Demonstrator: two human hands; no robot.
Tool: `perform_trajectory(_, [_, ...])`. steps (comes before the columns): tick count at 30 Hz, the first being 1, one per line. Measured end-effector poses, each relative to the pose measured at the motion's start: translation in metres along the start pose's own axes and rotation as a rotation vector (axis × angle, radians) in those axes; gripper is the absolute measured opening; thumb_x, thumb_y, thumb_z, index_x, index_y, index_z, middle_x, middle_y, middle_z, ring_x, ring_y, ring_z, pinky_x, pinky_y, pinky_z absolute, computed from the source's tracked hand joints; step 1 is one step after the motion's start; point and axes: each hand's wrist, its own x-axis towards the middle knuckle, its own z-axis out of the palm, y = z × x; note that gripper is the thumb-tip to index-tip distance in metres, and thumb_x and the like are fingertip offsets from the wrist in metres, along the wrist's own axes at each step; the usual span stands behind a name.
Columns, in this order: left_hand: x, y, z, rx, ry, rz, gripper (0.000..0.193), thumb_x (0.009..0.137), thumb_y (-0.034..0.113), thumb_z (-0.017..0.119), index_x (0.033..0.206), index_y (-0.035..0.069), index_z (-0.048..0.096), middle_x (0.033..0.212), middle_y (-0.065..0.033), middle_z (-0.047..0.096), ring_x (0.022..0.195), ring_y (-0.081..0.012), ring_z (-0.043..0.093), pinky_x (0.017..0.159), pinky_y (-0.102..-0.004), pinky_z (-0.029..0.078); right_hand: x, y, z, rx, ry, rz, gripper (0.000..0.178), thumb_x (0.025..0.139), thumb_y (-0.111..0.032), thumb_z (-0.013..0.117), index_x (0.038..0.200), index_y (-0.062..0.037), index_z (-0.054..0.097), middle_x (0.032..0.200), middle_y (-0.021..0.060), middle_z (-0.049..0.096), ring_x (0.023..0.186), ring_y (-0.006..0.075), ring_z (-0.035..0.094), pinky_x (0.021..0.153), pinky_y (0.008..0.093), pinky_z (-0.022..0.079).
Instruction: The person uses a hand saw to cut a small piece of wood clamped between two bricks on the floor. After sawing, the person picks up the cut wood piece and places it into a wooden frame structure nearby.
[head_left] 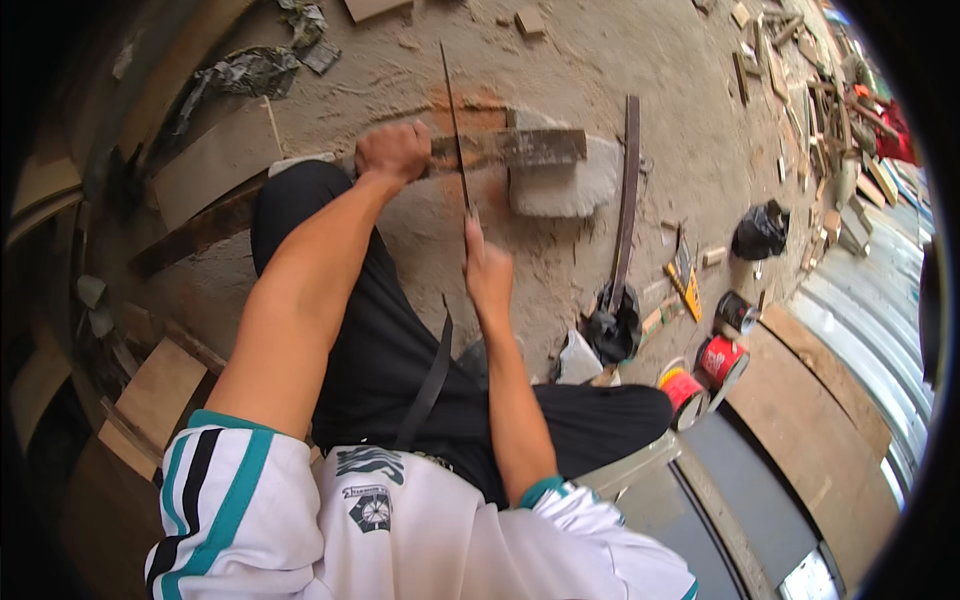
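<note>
Your left hand point(393, 153) clenches a weathered brown wooden plank point(530, 148), whose end extends rightward over a rough grey block point(565, 190). Your right hand point(488, 272) grasps a long, thin, dark metal blade point(455, 113) crossing the plank just beside your left.

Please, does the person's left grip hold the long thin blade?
No, the right grip holds the long thin blade, while the left grip is on the wooden board.
</note>
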Motion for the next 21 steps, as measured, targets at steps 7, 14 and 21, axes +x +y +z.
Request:
perform_trajectory(7, [-0.002,-0.001,-0.005,0.037,-0.03,-0.047,0.061,0.099,0.038,0.033,0.067,0.002,0.071,0.066,-0.0221,0.066,0.059,-0.0392,0.065,0.063,-0.0526,0.052,-0.047,0.044,-0.016,-0.261,0.067,-0.209,0.053,0.103,-0.043,0.046,0.083,0.0014,0.066,0.054,0.018,0.048,0.05,0.0264,0.05,0.051,0.0429,0.037])
perform_trajectory(14, [0.0,-0.007,-0.006,0.028,-0.08,-0.06,0.061,0.099,0.038,0.033,0.069,0.003,0.072,0.064,-0.0203,0.066,0.057,-0.0391,0.065,0.06,-0.0527,0.052,-0.086,0.057,-0.024,-0.223,0.006,-0.238,0.029,0.104,-0.025,0.046,0.108,-0.0018,0.064,0.057,0.0164,0.049,0.051,0.0282,0.05,0.052,0.0416,0.039])
perform_trajectory(21, [0.0,-0.002,0.001,0.02,-0.043,-0.025,0.061,0.099,0.039,0.034,0.066,0.002,0.07,0.061,-0.0203,0.064,0.056,-0.0391,0.063,0.06,-0.0537,0.051,0.004,-0.002,-0.002,-0.077,-0.028,0.066,0.068,0.1,-0.05,0.048,0.069,0.009,0.061,0.052,0.0191,0.048,0.05,0.0258,0.05,0.056,0.0426,0.04])
